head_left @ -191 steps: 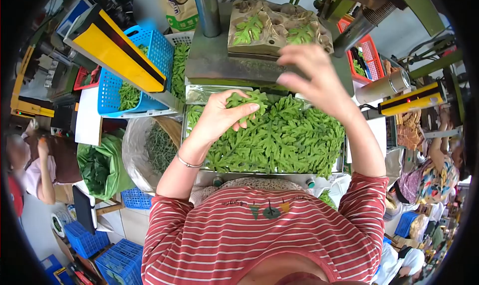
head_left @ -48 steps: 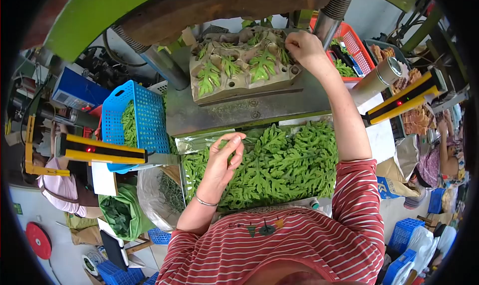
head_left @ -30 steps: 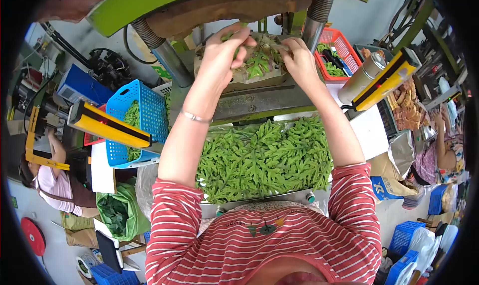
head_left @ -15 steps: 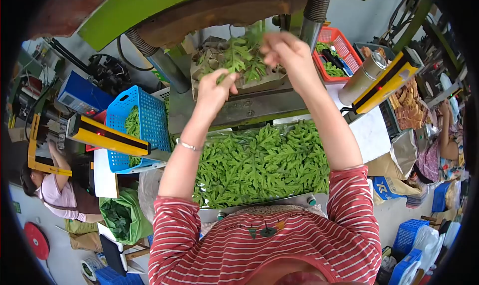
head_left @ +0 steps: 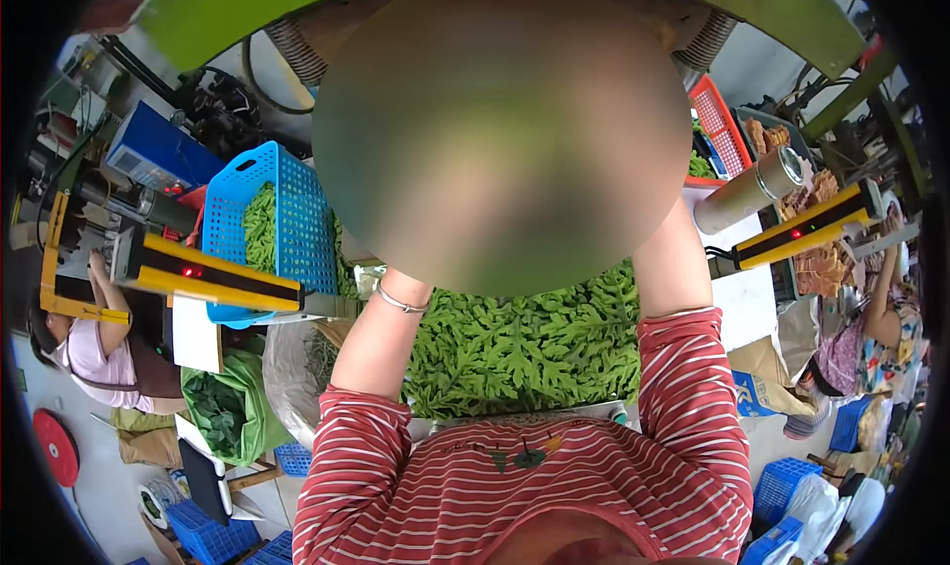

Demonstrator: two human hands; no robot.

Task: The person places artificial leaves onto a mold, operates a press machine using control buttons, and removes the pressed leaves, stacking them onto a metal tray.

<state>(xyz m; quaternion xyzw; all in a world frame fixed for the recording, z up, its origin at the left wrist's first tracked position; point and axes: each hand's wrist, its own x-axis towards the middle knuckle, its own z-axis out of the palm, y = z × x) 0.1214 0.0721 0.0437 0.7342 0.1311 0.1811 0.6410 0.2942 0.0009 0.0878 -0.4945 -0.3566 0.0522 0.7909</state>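
A large blurred oval covers both my hands and the work area under the press. My left forearm (head_left: 376,342), with a silver bangle (head_left: 401,305), reaches up into that blur. On the other side my right forearm (head_left: 676,268) does the same. Whatever the fingers hold or touch is hidden; only a vague green patch shows between the arms. Below the blur, a broad heap of green lobed artificial leaves (head_left: 524,352) lies in front of my body, between my forearms.
A blue plastic basket (head_left: 312,219) with green leaves stands left, a red basket (head_left: 720,125) right. Yellow-black sensor bars (head_left: 213,270) flank the work area, with a metal cylinder (head_left: 747,191) at right. The press's green frame (head_left: 218,16) arches overhead. Other people sit at both sides.
Earlier my left hand pinched a green leaf under the press, with my right hand raised beside it. Now a blur hides both hands. The view has shifted and my forearms appear closer together.
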